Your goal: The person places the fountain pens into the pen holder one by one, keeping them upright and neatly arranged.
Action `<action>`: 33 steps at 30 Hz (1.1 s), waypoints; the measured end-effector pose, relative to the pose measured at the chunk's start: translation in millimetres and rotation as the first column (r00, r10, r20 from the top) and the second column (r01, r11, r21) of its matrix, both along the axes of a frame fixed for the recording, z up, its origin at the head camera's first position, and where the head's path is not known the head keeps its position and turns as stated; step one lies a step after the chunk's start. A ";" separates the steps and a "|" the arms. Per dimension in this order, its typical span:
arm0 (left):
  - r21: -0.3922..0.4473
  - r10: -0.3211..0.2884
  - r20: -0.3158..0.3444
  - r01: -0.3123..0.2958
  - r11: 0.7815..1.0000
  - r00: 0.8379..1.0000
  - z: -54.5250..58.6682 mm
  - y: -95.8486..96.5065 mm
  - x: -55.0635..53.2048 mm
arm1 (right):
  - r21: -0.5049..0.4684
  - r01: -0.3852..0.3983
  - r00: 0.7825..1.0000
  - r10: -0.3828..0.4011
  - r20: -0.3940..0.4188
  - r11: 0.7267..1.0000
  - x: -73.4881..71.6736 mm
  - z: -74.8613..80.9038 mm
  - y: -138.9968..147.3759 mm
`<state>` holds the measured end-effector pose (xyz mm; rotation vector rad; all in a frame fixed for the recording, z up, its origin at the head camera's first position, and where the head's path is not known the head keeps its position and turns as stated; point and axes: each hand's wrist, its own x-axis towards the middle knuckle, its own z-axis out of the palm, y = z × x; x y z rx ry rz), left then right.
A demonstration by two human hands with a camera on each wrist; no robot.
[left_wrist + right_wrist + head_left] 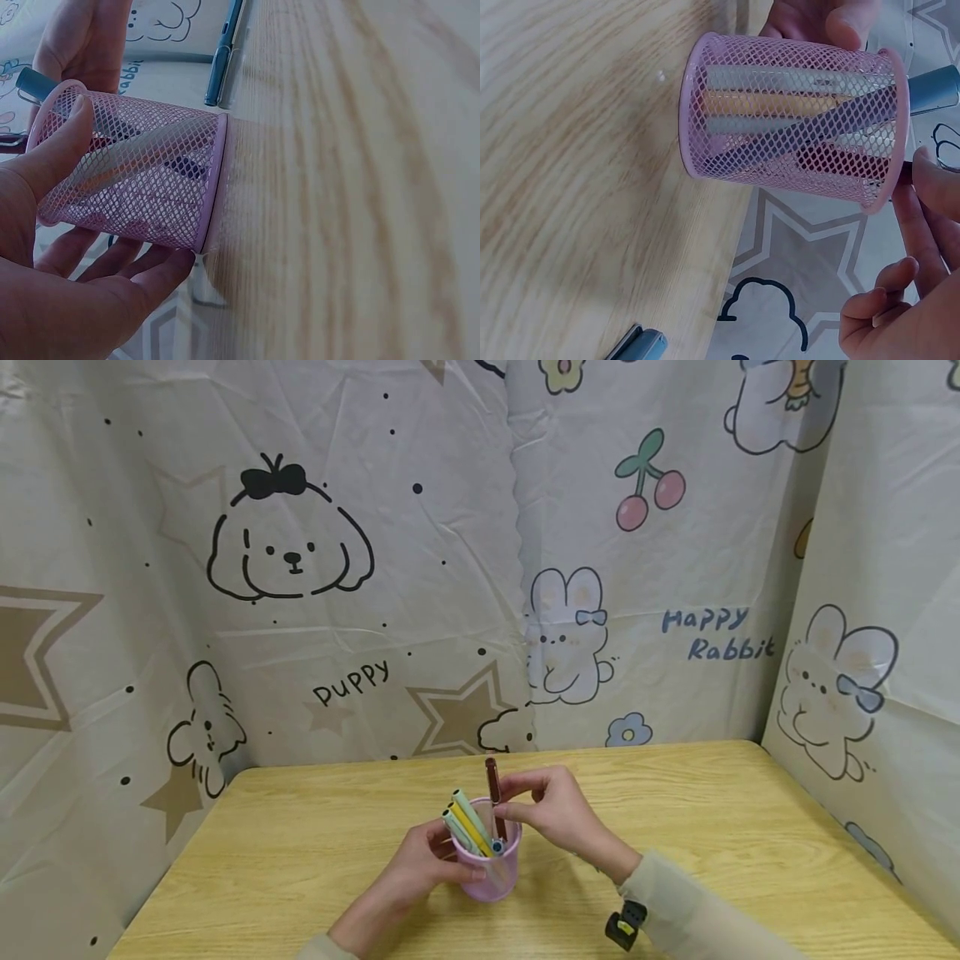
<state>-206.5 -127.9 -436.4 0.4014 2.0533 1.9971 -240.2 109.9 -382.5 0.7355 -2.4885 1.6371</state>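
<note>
A pink mesh pen holder stands upright on the table. My left hand grips it from the left, the thumb on the near side and fingers behind. Between thumb and fingers my right hand pinches a dark red-brown pen. That pen stands nearly upright, its lower part inside the holder. Leaning left in the holder are a yellow pen and pale green pens. A blue pen also sits in it, its end past the rim in the right wrist view.
Another blue pen lies on the wooden table beyond the holder in the left wrist view. Its end shows at the bottom of the right wrist view. A printed cloth hangs behind and at both sides.
</note>
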 end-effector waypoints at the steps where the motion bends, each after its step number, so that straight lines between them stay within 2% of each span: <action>1: 0.001 0.000 -0.001 0.000 1.000 1.000 0.0 0.1 0.1 | 0.006 -0.003 1.000 0.003 0.000 1.000 -0.2 -0.7 0.2; 6: 0.006 -0.002 0.002 0.002 1.000 1.000 0.1 0.5 0.0 | 0.016 -0.024 1.000 0.024 0.007 1.000 0.4 -1.6 2.2; 11: -0.008 0.007 0.008 -0.007 1.000 1.000 0.2 0.5 -0.4 | 0.029 0.004 1.000 -0.004 0.002 1.000 4.1 2.9 10.2; 17: -0.005 0.014 0.018 -0.014 1.000 1.000 0.4 0.5 -0.1 | 0.075 0.029 0.999 -0.027 -0.019 0.997 7.9 7.1 32.9; 24: 0.001 0.017 0.015 -0.017 1.000 1.000 1.9 0.7 0.2 | 0.171 0.062 0.998 -0.066 0.017 0.983 10.3 3.6 65.6; 29: -0.007 0.022 0.011 -0.022 1.000 1.000 2.4 1.2 0.6 | 0.195 0.074 0.995 -0.085 0.050 0.978 14.3 -0.4 84.3; 33: -0.008 0.024 0.019 -0.024 1.000 1.000 1.7 1.4 1.0 | 0.199 0.054 0.995 -0.069 0.068 0.979 18.8 -4.9 94.7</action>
